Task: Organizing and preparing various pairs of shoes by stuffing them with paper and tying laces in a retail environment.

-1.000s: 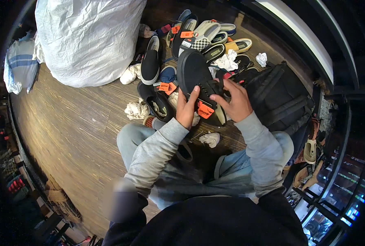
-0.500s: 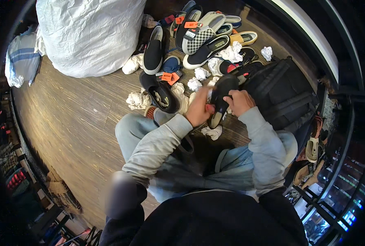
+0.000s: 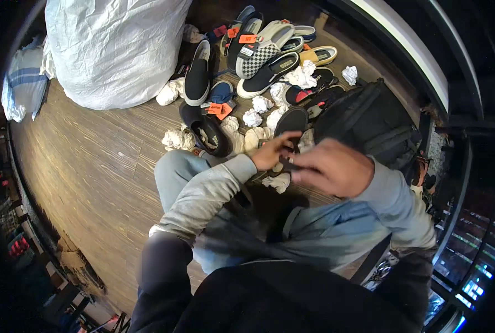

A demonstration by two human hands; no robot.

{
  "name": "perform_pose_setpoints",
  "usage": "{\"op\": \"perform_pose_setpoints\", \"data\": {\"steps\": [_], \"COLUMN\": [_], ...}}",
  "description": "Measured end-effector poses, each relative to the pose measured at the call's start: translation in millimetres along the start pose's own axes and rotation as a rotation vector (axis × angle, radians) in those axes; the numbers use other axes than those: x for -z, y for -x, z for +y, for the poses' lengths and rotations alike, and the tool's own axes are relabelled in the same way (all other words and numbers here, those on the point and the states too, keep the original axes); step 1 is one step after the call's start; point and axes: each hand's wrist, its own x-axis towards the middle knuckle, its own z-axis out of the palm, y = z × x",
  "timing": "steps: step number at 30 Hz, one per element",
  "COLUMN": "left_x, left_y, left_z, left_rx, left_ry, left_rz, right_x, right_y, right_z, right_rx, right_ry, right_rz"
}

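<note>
A black slip-on shoe [image 3: 292, 120] stands toe away from me in front of my lap. My left hand [image 3: 271, 154] grips it from the left, fingers curled across its opening. Motion smears my right hand [image 3: 336, 168], which is close to the shoe's heel end on the right; whether its fingers pinch anything is unclear. Crumpled white paper [image 3: 277, 182] lies below the shoe. Left of my left hand sits another black slip-on [image 3: 214, 137] with paper stuffed inside.
Beyond my hands are a checkered slip-on [image 3: 257, 58], a black white-soled shoe [image 3: 197, 77], a yellow shoe [image 3: 318, 54] and several more with orange tags. A black backpack [image 3: 364, 119] lies at right. The big white sack [image 3: 114, 55] stands far left on the wooden floor [image 3: 92, 150].
My right hand has come off the shoe's right side and moved nearer to me. My left hand stays at the shoe. The whole view has shifted slightly.
</note>
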Motion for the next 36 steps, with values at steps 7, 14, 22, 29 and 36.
{"op": "perform_pose_setpoints", "data": {"steps": [7, 14, 22, 29, 36], "left_x": [-3, -1, -41, -56, 9], "left_y": [24, 36, 38, 11, 30], "left_z": [-5, 34, 36, 11, 18], "left_rx": [-0.034, 0.39, 0.237, 0.16, 0.292], "left_ry": [-0.648, 0.383, -0.414, -0.594, -0.602], "left_rz": [0.069, 0.355, 0.287, 0.299, 0.113], "right_x": [-23, -132, -114, -169, -174], "right_y": [20, 68, 80, 41, 47], "right_z": [11, 56, 128, 166, 158], "right_rx": [0.094, 0.057, -0.308, -0.726, -0.671], "right_ry": [-0.31, -0.362, -0.071, -1.208, -1.495], "right_rz": [-0.44, -0.253, 0.507, 0.424, 0.466]}}
